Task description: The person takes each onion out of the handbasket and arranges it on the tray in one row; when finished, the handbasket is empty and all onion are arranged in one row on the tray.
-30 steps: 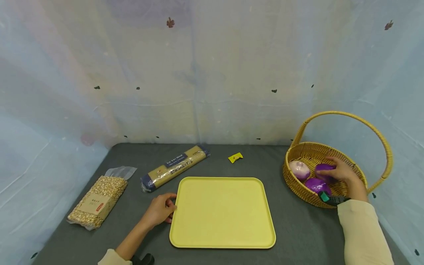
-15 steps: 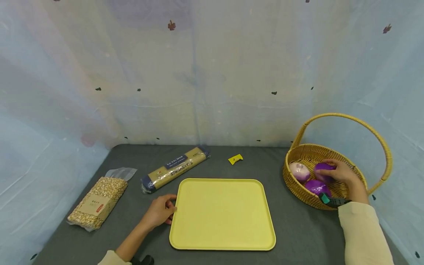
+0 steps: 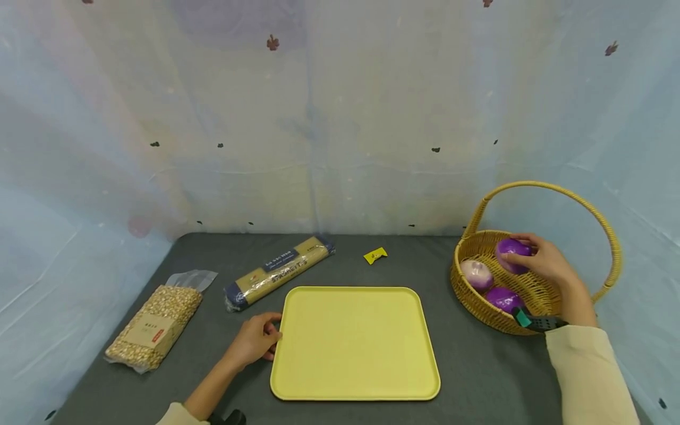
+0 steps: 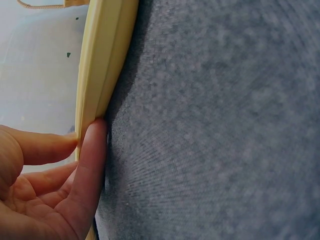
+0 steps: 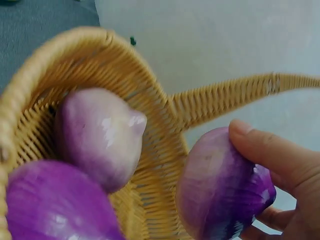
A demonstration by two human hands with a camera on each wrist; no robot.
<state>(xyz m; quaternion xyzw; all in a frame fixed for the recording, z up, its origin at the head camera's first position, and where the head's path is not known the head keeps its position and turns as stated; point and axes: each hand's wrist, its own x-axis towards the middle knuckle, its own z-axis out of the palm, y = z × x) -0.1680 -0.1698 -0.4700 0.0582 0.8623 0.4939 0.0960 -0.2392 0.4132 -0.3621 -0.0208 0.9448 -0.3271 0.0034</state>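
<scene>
My right hand (image 3: 549,264) grips a purple onion (image 3: 513,255), raised above the floor of a wicker basket (image 3: 480,316). In the right wrist view thumb and fingers wrap the pointed end of this onion (image 5: 217,185). Two more onions lie in the basket: a pale one with purple blush (image 5: 100,135) and a deep purple one (image 5: 57,205). At the left edge of a yellow tray (image 3: 355,343), my left hand (image 3: 254,341) pinches the rim. The left wrist view has its thumb on the upper side of the tray (image 4: 107,55) and a finger along the underside.
A spaghetti pack (image 3: 278,271) lies behind the tray, and a small yellow wrapped candy (image 3: 375,255) sits right of it. On the left is a clear bag of pale kernels (image 3: 154,324). The basket's tall handle (image 3: 563,192) arches over its opening.
My right hand has lifted the purple onion up from between the others in the basket, slightly away from me. The left hand stays at the tray's edge.
</scene>
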